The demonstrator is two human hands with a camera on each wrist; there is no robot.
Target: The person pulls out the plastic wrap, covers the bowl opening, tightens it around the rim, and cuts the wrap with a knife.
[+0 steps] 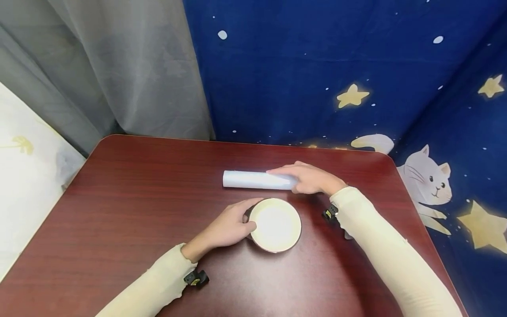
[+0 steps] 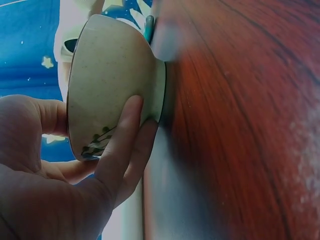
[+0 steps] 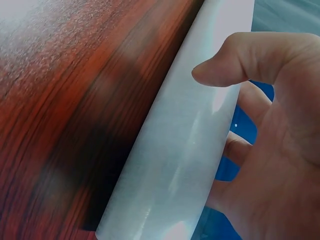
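Note:
A cream ceramic bowl (image 1: 276, 225) stands upright on the table, its inside washed out by glare. My left hand (image 1: 229, 224) grips its left side, thumb at the rim and fingers against the outer wall. The left wrist view shows a dark plant-like pattern on the bowl (image 2: 112, 70) near those fingers. Just behind the bowl lies a shiny whitish roll of plastic wrap (image 1: 247, 179), lengthwise from left to right. My right hand (image 1: 310, 178) holds its right end, with the thumb on the near side of the roll (image 3: 175, 140) and the fingers reaching round behind.
The reddish-brown wooden table (image 1: 150, 189) has rounded far corners. Behind it hang a grey curtain (image 1: 150, 79) and a blue starry curtain (image 1: 285, 79). A small black device (image 1: 196, 278) sits on the left wrist and another (image 1: 330, 213) on the right.

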